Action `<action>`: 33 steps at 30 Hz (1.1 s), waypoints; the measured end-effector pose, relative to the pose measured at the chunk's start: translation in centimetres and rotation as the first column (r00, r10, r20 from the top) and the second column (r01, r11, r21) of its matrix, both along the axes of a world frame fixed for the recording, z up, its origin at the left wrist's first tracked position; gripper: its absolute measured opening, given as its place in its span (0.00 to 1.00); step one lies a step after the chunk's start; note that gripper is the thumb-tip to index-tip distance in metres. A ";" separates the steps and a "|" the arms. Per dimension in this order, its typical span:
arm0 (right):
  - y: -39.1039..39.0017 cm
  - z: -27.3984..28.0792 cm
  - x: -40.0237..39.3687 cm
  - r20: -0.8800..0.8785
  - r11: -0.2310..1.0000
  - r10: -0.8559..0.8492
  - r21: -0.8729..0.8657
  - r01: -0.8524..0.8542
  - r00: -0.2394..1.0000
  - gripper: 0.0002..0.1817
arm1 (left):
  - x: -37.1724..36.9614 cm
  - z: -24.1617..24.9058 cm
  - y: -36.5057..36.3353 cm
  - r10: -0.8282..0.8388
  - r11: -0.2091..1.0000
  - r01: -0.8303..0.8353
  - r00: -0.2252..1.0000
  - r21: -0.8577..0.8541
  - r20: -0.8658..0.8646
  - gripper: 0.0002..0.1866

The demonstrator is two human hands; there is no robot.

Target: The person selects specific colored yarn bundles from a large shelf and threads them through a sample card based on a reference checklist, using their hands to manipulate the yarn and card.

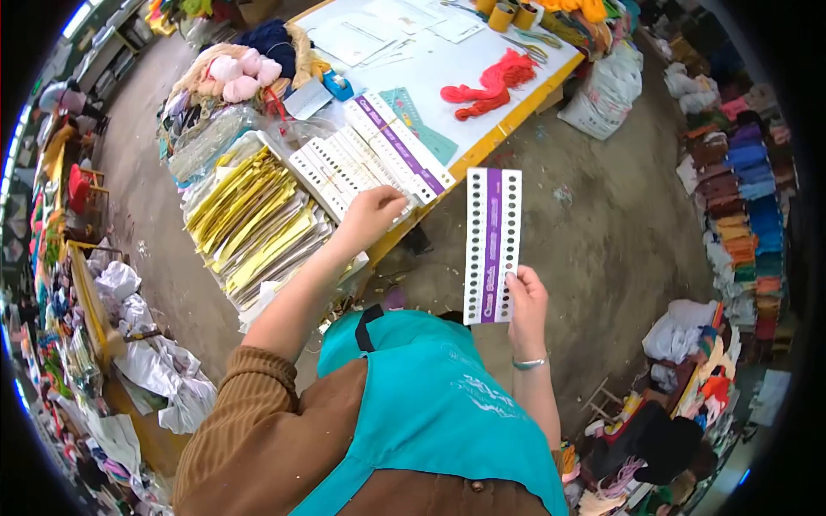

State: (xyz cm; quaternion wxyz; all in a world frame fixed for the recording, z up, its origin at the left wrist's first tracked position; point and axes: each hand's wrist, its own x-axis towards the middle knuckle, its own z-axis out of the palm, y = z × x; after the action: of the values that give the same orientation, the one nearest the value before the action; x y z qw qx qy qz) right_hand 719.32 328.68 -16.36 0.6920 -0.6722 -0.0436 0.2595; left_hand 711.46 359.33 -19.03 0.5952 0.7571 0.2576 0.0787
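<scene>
My right hand (527, 308) grips the lower right edge of a white cross-stitch thread card (493, 249). The card has a purple printed band and rows of punched holes along both long sides, and is held upright beyond the table's front edge. My left hand (376, 212) is closed, with bent fingers at the front end of the stacked punched cards (331, 165). Whether its fingertips pinch a card there is hidden. Beside it lies another stack of purple-banded cards (397, 142), with a thin band around it.
Left of the card stacks are piled yellow paper bundles (249, 215). Pink yarn balls (245, 73), a blue tape dispenser (337, 84), red thread (495, 83) and scissors (527, 47) lie on the table (559, 64). A white sack (607, 90) stands on the floor.
</scene>
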 end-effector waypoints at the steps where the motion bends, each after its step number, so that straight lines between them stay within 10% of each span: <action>1: 1.1 -0.4 0.9 -0.068 0.998 -0.009 0.063 0.013 0.998 0.07 | -0.2 0.3 -0.4 -0.072 0.980 0.063 0.996 -0.190 -0.044 0.15; 3: 3.9 -0.6 1.9 -0.200 0.967 0.001 0.250 0.049 0.980 0.05 | -0.8 1.4 -2.4 -0.162 0.851 0.162 0.986 -0.500 0.044 0.20; 7: 8.5 -0.8 3.8 -0.303 0.972 0.084 0.237 -0.010 0.949 0.05 | -0.9 0.3 -4.7 -0.185 0.815 0.217 0.976 -0.538 0.114 0.19; 11: 11.7 -1.0 6.5 -0.351 0.957 0.196 0.272 -0.101 0.916 0.06 | 0.1 0.0 -4.4 0.213 0.659 -0.140 0.977 -0.739 0.005 0.12; 24: 16.3 0.0 19.7 -0.404 0.903 0.430 0.174 -0.393 0.807 0.06 | 8.7 1.2 1.1 0.374 0.839 -0.320 0.926 -0.441 0.040 0.09; 26: 16.1 -0.1 22.8 -0.194 0.630 0.704 -0.272 -0.727 0.683 0.12 | 9.8 0.9 2.0 0.389 0.904 -0.371 0.920 -0.214 0.048 0.09; 27: 16.0 0.7 23.2 0.063 0.520 0.785 -0.608 -0.600 0.616 0.16 | 10.0 0.5 2.5 0.377 0.926 -0.375 0.925 -0.032 0.043 0.09; 30: 16.1 3.9 23.9 0.480 0.662 0.742 -0.635 -0.399 0.468 0.11 | 10.8 2.3 3.0 0.346 0.929 -0.328 0.934 0.173 -0.086 0.09; 33: 19.2 5.1 25.8 0.832 0.789 0.553 -0.505 -0.349 0.045 0.13 | 11.7 2.7 3.0 0.261 0.949 -0.244 0.963 0.202 -0.065 0.08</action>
State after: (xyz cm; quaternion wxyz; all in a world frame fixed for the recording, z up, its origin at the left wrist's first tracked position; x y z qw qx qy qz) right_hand 745.16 347.89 -11.23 0.3330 -0.6862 -0.6467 -0.0068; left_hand 723.20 362.31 -16.33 0.4922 0.7744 0.3705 0.1443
